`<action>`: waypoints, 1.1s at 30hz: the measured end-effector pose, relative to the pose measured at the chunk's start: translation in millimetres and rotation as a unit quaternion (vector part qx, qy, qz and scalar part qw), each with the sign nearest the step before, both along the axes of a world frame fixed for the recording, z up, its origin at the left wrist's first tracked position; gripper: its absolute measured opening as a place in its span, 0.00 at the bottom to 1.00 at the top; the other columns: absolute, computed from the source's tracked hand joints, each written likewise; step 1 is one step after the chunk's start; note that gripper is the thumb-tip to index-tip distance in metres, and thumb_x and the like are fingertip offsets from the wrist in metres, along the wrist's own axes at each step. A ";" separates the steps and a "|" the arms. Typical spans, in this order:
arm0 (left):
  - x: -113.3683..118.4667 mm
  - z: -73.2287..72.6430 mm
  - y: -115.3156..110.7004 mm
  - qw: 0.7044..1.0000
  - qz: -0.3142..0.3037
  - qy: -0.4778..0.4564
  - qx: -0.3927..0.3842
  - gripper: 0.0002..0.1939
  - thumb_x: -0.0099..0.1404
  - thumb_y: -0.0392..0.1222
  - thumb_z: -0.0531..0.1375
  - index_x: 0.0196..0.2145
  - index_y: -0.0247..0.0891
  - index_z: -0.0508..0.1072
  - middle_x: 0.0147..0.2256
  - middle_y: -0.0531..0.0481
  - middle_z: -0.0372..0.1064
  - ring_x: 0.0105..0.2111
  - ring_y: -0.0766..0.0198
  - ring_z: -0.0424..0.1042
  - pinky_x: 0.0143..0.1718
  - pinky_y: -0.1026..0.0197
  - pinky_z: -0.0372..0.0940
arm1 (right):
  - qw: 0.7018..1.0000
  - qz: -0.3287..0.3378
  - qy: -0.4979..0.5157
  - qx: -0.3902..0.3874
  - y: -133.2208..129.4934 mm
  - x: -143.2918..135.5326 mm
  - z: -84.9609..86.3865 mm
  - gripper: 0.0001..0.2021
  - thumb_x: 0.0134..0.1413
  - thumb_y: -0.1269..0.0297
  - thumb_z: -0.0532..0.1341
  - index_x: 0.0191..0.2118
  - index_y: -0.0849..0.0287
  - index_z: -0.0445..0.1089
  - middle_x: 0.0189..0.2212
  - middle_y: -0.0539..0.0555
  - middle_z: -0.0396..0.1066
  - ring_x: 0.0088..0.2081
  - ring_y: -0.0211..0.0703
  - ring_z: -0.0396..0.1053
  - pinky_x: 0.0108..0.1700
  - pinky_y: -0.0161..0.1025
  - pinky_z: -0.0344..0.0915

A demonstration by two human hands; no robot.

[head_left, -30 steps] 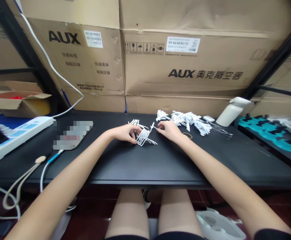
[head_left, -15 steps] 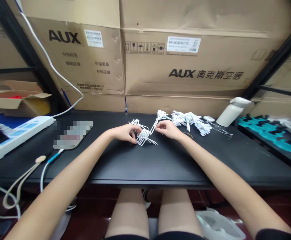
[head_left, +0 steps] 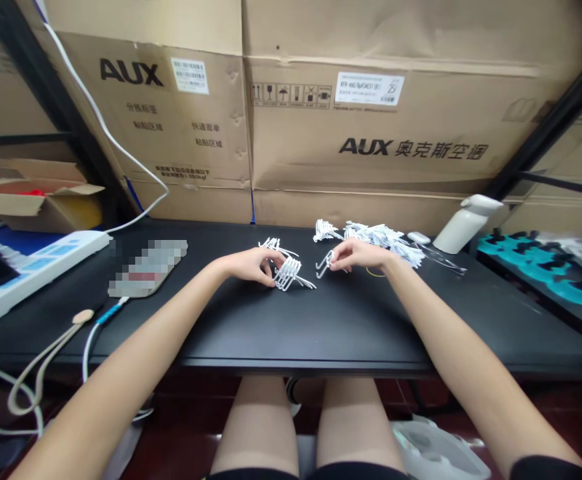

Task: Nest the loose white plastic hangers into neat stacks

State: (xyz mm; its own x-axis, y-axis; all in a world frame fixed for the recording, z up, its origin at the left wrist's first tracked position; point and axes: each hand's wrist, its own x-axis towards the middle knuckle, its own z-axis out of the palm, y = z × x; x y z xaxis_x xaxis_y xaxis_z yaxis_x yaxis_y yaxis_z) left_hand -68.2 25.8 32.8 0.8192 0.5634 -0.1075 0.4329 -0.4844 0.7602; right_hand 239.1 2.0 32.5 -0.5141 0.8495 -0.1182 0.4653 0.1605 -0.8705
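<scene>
My left hand (head_left: 255,267) is closed around one end of a nested bundle of white wire hooks (head_left: 287,275), holding it low over the black tabletop (head_left: 291,327). Between the thumb and fingers of my right hand (head_left: 353,255) is a white hook (head_left: 323,265), its bent ends pointing left; I cannot tell if it is a single piece. A gap separates it from the left bundle. Behind my left fingers lies another group of white hooks (head_left: 271,244). Beyond my right hand are a small cluster of hooks (head_left: 325,230) and a larger pile (head_left: 371,232), partly covered by that hand.
A white bottle (head_left: 468,223) stands at the back right near teal molded parts (head_left: 535,267). On the left are a phone (head_left: 148,267), a power strip (head_left: 35,270) and an open carton (head_left: 35,200). Large cardboard boxes (head_left: 295,160) wall off the back.
My right hand has moved right, away from the left bundle, and the hook in it has turned so that its bent ends point left. My left hand has barely moved.
</scene>
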 end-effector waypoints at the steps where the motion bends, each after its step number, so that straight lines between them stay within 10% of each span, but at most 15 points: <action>1: -0.1 -0.2 0.4 1.000 0.001 0.003 0.000 0.23 0.49 0.40 0.67 0.43 0.35 0.69 0.45 0.44 0.68 0.32 0.64 0.73 0.32 0.64 0.67 | 1.000 0.010 -0.007 -0.009 0.2 2.1 0.3 0.15 0.34 0.56 0.71 0.27 0.62 0.75 0.28 0.53 0.73 0.26 0.35 0.66 0.27 0.33 0.64; 33: 1.6 2.8 -2.0 1.000 -0.009 -0.003 -0.005 0.23 0.50 0.38 0.66 0.45 0.36 0.69 0.44 0.45 0.69 0.31 0.64 0.74 0.32 0.64 0.67 | 0.995 0.061 0.081 0.020 -12.3 -56.5 -20.7 0.17 0.36 0.55 0.71 0.26 0.65 0.71 0.20 0.49 0.70 0.22 0.33 0.65 0.24 0.31 0.62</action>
